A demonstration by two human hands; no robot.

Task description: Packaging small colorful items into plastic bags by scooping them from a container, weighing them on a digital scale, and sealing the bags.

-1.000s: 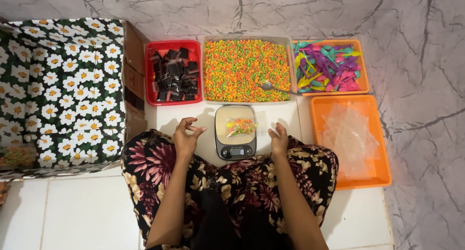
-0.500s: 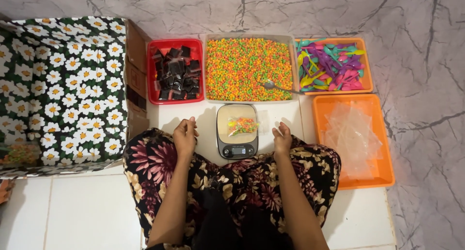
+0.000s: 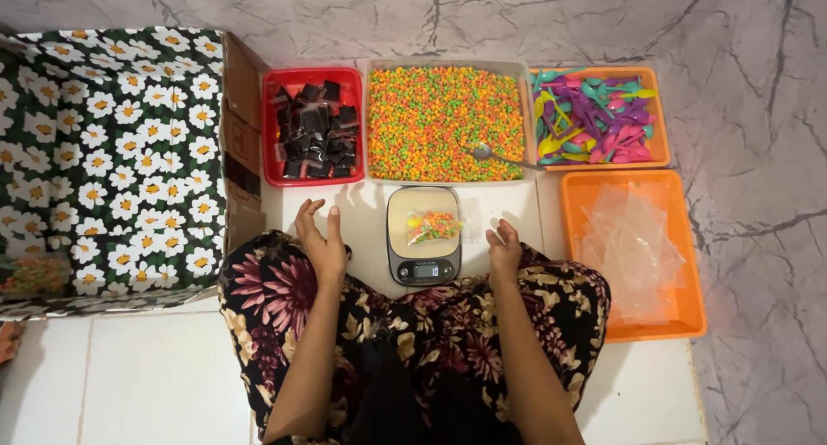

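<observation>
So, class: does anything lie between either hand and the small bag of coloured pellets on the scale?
Nothing visible does. The left hand and right hand rest either side of the scale, and the small bag lies uncovered on its platform, with only bare floor between.

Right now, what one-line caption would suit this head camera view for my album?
Empty left hand and right hand flank a kitchen scale holding a small bag of colourful beads.

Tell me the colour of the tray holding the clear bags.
Orange: the tray at the right, seen in the head view.
</observation>
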